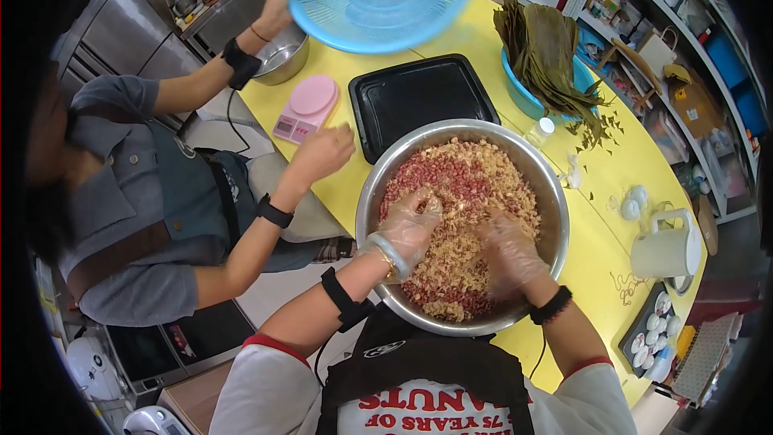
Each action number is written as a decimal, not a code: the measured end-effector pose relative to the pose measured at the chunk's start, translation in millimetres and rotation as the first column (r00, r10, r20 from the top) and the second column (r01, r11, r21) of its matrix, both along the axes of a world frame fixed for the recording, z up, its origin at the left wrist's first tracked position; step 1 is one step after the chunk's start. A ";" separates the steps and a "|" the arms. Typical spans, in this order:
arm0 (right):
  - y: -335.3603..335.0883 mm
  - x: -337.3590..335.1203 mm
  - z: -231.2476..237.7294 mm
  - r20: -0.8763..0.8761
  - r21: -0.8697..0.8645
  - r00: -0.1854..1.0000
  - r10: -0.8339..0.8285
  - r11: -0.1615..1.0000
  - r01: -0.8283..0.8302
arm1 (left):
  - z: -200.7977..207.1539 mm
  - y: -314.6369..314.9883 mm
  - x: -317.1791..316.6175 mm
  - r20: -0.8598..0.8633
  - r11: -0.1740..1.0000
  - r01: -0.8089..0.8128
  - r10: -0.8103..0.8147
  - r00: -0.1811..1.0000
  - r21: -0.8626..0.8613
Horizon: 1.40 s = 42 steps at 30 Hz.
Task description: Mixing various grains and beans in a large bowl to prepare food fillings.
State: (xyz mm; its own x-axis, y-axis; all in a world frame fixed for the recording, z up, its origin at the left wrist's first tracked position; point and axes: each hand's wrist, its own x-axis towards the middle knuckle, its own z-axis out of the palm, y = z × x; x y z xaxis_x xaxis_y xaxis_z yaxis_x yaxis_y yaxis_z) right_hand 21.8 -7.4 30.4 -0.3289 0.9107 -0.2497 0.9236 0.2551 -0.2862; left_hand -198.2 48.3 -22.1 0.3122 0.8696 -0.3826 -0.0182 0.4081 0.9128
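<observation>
Bowl (538, 167) at near counter (612, 169) edge, within reach | left hand (407, 229) and right hand (507, 251) gloved (keeps them clean), fingers loosely curled in rice mix (463, 193), gripping nothing firmly | tray (419, 97) behind.

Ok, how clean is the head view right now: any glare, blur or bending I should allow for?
Head view: even indoor light, soft shadows; glare only on the steel bowl's rim. Left hand and right hand are slightly smeared in the rice-and-bean mix. Fisheye bends the yellow table's edge, and the corners are black.
</observation>
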 end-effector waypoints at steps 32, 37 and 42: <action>172.9 47.0 -47.1 -0.127 -0.053 0.965 0.229 0.970 -0.238 | 16.9 109.0 18.5 -0.730 0.945 0.282 -0.310 0.609 -0.166; 181.3 28.4 -52.1 -0.179 -0.135 0.954 0.242 0.954 -0.267 | -20.3 116.6 11.7 -0.764 0.951 0.272 -0.281 0.580 -0.143; 171.1 50.7 -67.6 -0.202 -0.041 0.796 0.571 0.807 -0.589 | -32.7 107.6 9.9 -0.741 0.668 0.732 -0.422 0.523 0.136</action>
State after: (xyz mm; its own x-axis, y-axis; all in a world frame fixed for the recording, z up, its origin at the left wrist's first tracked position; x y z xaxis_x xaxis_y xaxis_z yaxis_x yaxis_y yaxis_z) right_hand 72.5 163.7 -37.2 -0.8331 0.5095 -0.2152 0.5449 0.6897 -0.4769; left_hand -188.2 155.9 -54.8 0.6319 0.6837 -0.3650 0.6887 -0.2793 0.6692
